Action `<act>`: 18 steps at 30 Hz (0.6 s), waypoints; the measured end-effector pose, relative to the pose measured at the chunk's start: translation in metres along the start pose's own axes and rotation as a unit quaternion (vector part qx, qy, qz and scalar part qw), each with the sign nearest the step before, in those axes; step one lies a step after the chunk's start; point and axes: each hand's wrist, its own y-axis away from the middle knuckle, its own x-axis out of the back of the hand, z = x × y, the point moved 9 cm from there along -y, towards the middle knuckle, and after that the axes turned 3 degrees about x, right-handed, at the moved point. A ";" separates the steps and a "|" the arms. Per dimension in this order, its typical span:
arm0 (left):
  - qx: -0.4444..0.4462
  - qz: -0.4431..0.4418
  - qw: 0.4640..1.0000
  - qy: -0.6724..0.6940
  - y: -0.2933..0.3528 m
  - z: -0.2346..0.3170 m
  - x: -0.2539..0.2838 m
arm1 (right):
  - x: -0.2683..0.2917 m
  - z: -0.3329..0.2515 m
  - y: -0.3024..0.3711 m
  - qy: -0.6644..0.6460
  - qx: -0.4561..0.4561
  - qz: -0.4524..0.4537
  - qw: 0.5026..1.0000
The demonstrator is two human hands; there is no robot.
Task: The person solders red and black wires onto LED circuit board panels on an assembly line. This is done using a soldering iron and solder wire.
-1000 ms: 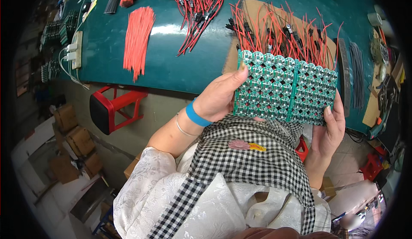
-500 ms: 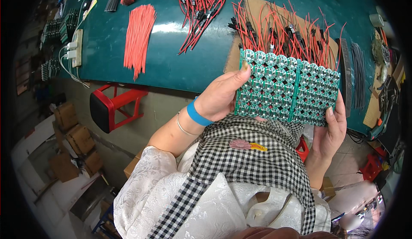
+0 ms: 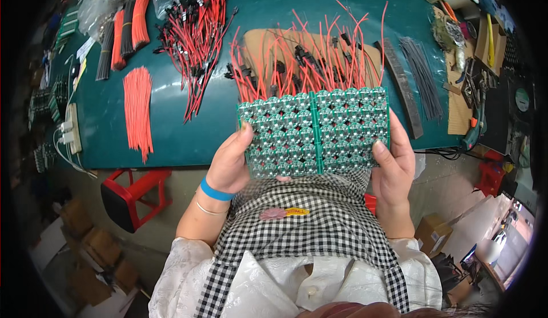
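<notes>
A green circuit board panel [image 3: 348,127], made up of rows of small round boards, is held up between my two hands above my lap. Red and dark wires with black connectors [image 3: 308,61] stick out past its far edge. My left hand [image 3: 231,155] grips the panel's left edge, thumb on the face and fingers mostly hidden beneath. At the right edge my right hand [image 3: 395,161] is closed the same way, its thumb pressed near the lower corner. Behind the wires lies a brown board [image 3: 260,44] on the table.
On the green table [image 3: 188,141] lie a red wire bundle [image 3: 138,110], a heap of connector wires [image 3: 197,38], a dark bar [image 3: 402,87] and grey wires [image 3: 422,78]. A power strip [image 3: 73,127] sits at the left edge. A red stool [image 3: 134,198] stands below.
My view has shifted, so the panel and both hands appear further left and the table's things sit lower. The panel looks more level; both hands still hold it.
</notes>
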 end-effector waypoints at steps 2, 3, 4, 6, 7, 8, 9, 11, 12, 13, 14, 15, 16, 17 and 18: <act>0.008 -0.003 0.999 -0.037 0.003 -0.002 0.007 | 0.003 -0.001 0.002 0.053 0.020 -0.016 0.998; 0.008 0.018 0.998 -0.058 0.004 -0.001 0.009 | 0.005 -0.002 0.002 0.053 0.023 -0.015 0.998; 0.009 0.017 0.998 -0.059 0.004 -0.002 0.009 | 0.006 -0.005 0.004 0.077 0.038 -0.019 0.996; -0.004 0.017 0.996 -0.088 0.004 -0.001 0.010 | 0.007 -0.008 0.005 0.100 0.053 -0.023 0.993; -0.003 0.019 0.996 -0.089 0.004 -0.001 0.009 | 0.007 -0.011 0.006 0.114 0.064 -0.024 0.991; -0.010 0.020 0.996 -0.092 0.004 0.000 0.008 | 0.008 -0.013 0.006 0.128 0.075 -0.024 0.989; -0.016 0.020 0.995 -0.094 0.004 0.001 0.007 | 0.009 -0.014 0.006 0.126 0.074 -0.024 0.989; -0.006 -0.004 0.997 -0.081 0.003 0.004 -0.003 | 0.008 -0.017 0.005 0.157 0.091 -0.035 0.983; 0.003 -0.030 0.997 -0.067 0.002 0.003 -0.009 | 0.009 -0.017 0.004 0.156 0.091 -0.034 0.983; 0.004 -0.030 0.997 -0.068 0.002 0.004 -0.009 | 0.008 -0.018 0.004 0.157 0.093 -0.038 0.982; 0.000 -0.020 0.996 -0.082 0.002 0.004 -0.008 | 0.007 -0.018 0.004 0.159 0.096 -0.042 0.982; -0.004 -0.010 0.995 -0.095 0.002 0.005 -0.007 | 0.007 -0.018 0.003 0.158 0.097 -0.041 0.982; -0.004 -0.010 0.995 -0.096 0.002 0.004 -0.007 | 0.007 -0.019 0.002 0.159 0.098 -0.042 0.981; -0.013 0.010 0.993 -0.115 0.002 0.005 -0.004 | 0.007 -0.019 0.002 0.161 0.100 -0.043 0.981; -0.023 0.029 0.990 -0.133 0.002 0.007 -0.002 | 0.008 -0.019 0.002 0.160 0.100 -0.043 0.981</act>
